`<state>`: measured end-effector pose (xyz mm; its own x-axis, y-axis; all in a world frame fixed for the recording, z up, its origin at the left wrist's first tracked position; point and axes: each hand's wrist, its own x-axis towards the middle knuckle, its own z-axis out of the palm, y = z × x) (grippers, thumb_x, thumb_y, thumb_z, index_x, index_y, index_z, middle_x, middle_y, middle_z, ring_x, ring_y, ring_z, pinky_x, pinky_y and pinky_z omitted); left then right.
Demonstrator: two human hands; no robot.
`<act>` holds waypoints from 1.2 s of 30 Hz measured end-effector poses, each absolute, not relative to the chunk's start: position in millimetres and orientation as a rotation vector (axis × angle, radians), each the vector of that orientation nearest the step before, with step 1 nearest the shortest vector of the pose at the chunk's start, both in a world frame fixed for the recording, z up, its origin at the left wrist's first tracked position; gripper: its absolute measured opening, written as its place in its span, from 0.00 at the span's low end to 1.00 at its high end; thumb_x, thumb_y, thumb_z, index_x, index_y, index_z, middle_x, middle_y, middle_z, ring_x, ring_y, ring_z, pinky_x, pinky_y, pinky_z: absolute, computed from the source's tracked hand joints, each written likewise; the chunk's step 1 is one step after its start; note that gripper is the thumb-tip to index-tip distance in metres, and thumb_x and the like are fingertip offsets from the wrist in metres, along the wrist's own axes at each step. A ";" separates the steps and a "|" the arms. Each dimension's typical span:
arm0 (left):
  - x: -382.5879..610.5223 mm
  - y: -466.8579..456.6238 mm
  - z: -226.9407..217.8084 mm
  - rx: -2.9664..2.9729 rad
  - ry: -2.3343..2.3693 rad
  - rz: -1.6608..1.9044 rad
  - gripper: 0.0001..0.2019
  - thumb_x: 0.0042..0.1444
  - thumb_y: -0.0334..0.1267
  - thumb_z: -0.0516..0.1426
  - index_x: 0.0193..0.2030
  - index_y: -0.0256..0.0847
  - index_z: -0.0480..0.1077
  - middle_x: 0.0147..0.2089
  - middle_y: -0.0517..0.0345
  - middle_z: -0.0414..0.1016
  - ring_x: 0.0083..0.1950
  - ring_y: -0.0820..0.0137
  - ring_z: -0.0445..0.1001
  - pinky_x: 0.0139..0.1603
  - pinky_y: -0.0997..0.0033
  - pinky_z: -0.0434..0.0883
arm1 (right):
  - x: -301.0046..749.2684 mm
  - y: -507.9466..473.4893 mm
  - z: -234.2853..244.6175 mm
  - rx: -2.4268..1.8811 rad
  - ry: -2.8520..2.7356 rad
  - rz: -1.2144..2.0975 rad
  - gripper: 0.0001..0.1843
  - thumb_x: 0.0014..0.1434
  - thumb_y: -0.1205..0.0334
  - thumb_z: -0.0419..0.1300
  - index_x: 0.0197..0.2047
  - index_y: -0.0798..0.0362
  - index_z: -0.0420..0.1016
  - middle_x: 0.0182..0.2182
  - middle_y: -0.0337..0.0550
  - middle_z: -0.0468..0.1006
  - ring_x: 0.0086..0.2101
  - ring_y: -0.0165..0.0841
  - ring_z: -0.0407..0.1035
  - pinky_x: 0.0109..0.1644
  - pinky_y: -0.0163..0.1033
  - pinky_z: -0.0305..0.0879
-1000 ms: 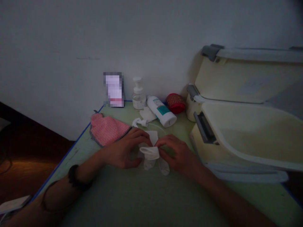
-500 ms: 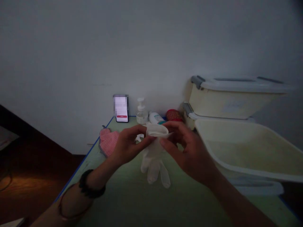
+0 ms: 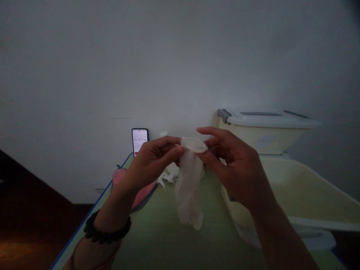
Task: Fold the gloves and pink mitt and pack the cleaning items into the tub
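The phone screen shows a faint timer reading, seemingly 00:07:26.

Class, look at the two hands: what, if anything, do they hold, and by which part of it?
Both the left hand and the right hand hold a white glove by its open cuff, its fingers hanging down.

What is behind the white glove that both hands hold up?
Green table and white scraps show beside the glove. The left hand and right hand cover whatever stands farther back.

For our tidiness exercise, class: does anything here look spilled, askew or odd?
Little stands out: small white scraps lie loose on the green table beside the pink cloth. Nothing looks spilled.
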<state>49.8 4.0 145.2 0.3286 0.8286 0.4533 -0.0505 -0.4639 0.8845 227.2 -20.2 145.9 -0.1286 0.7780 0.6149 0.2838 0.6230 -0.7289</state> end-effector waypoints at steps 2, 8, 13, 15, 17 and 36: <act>48.0 3.5 144.2 1.702 0.738 1.264 0.04 0.51 0.32 0.59 0.34 0.35 0.74 0.26 0.60 0.75 0.26 0.76 0.72 0.29 0.79 0.71 | 227.0 -21.2 147.2 -0.881 -1.807 0.381 0.13 0.57 0.65 0.56 0.47 0.47 0.70 0.33 0.37 0.73 0.26 0.25 0.66 0.27 0.31 0.64; 48.6 2.2 139.7 1.601 0.766 1.333 0.03 0.48 0.32 0.61 0.28 0.35 0.72 0.24 0.61 0.75 0.24 0.76 0.73 0.26 0.78 0.72 | 226.9 -18.2 146.3 -0.778 -1.900 0.148 0.11 0.56 0.71 0.55 0.43 0.51 0.69 0.43 0.43 0.68 0.36 0.29 0.67 0.34 0.35 0.66; 50.5 0.9 135.1 1.553 0.727 1.369 0.05 0.47 0.32 0.62 0.31 0.36 0.69 0.25 0.63 0.75 0.24 0.77 0.72 0.26 0.79 0.70 | 228.7 -18.1 142.8 -0.718 -1.940 -0.009 0.14 0.56 0.73 0.53 0.41 0.46 0.69 0.51 0.44 0.63 0.40 0.33 0.66 0.39 0.41 0.66; 50.5 0.6 133.9 1.534 0.692 1.365 0.07 0.47 0.31 0.62 0.34 0.38 0.69 0.27 0.63 0.76 0.26 0.77 0.73 0.27 0.80 0.70 | 229.1 -18.1 142.8 -0.715 -1.962 0.007 0.12 0.56 0.72 0.53 0.40 0.46 0.70 0.51 0.43 0.64 0.37 0.31 0.67 0.37 0.40 0.67; 50.2 0.6 133.1 1.534 0.674 1.349 0.10 0.47 0.30 0.61 0.37 0.39 0.69 0.28 0.62 0.76 0.28 0.76 0.74 0.28 0.80 0.70 | 229.6 -17.2 143.1 -0.713 -1.974 0.050 0.10 0.56 0.70 0.54 0.38 0.47 0.71 0.49 0.43 0.66 0.32 0.29 0.67 0.34 0.39 0.67; 54.3 -6.7 135.3 1.541 0.588 1.435 0.14 0.47 0.26 0.61 0.40 0.43 0.69 0.34 0.62 0.77 0.34 0.75 0.76 0.33 0.81 0.72 | 231.6 -24.2 150.8 -0.759 -1.902 0.175 0.08 0.50 0.60 0.64 0.36 0.47 0.73 0.44 0.42 0.68 0.40 0.35 0.66 0.33 0.38 0.66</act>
<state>54.3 -6.7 135.3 0.2062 0.8351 0.5099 -0.2368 -0.4630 0.8541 231.6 -24.2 150.8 -0.2657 0.5761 0.7730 0.4254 0.7896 -0.4422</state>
